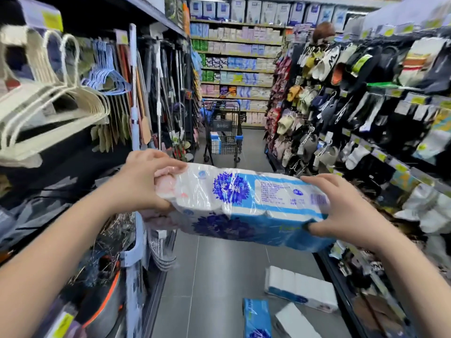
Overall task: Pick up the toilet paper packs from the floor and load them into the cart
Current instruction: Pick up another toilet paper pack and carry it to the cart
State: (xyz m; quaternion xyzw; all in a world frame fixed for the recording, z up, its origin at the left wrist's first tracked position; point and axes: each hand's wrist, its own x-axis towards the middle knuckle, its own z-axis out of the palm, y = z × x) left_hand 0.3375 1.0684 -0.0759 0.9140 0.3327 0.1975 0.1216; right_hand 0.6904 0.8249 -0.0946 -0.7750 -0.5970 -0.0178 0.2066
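Observation:
I hold a white and blue toilet paper pack [244, 206] with a blue flower print at chest height, lying across the aisle. My left hand [144, 181] grips its left end, fingers curled over the top. My right hand [341, 211] grips its right end, thumb underneath. The dark wire cart [223, 131] stands far down the aisle, well beyond the pack, with a pack visible inside. Three more packs lie on the floor below: a white one [300, 289], a blue one [257, 318] and another white one [295, 322].
Shelves close in the narrow aisle: hangers [48, 106] and mops on the left, slippers and socks [341, 106] on the right. A tissue shelf wall [239, 57] stands behind the cart. A person's head [323, 32] shows over the right shelf. Grey floor [219, 269] runs to the cart.

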